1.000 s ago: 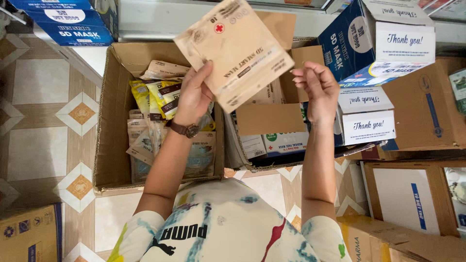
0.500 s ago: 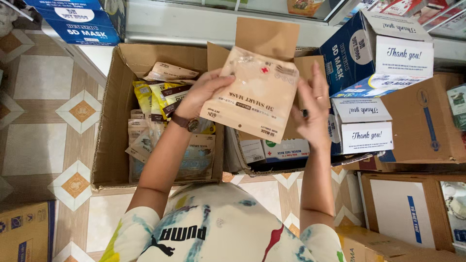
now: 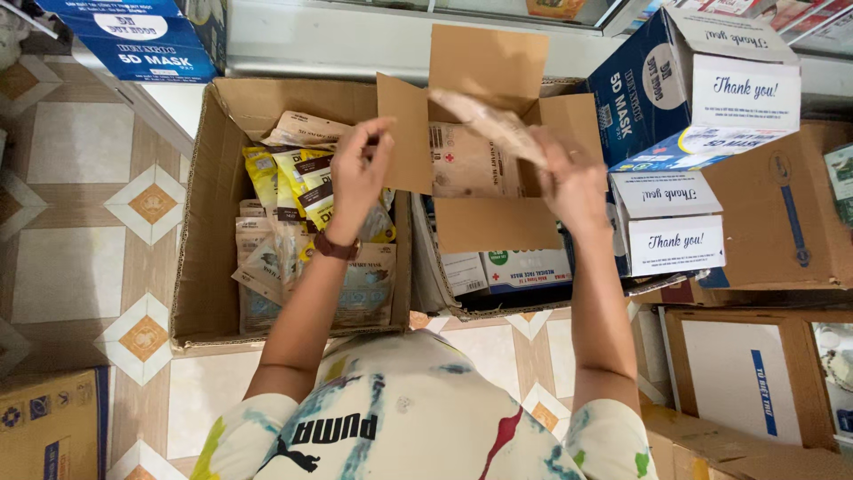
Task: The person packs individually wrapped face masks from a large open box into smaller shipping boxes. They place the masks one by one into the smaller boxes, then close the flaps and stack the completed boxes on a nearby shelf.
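Observation:
My right hand (image 3: pixel 573 182) grips a flat tan mask pouch (image 3: pixel 490 124), tilted edge-on over the middle cardboard box (image 3: pixel 484 222). That box holds more tan pouches and small white and green cartons. My left hand (image 3: pixel 358 173), with a brown wristwatch, hangs free with its fingers apart above the left cardboard box (image 3: pixel 213 204). The left box is full of yellow and tan mask packets (image 3: pixel 293 191).
Blue and white mask cartons (image 3: pixel 684 98) are stacked to the right, with brown boxes (image 3: pixel 782 213) beyond and below them. Another blue carton (image 3: pixel 142 36) lies at the top left. A brown box (image 3: pixel 49 427) sits at the bottom left on the tiled floor.
The pouch came down from held flat in both hands to edge-on over the middle box. My left hand let go of it and drew back over the left box.

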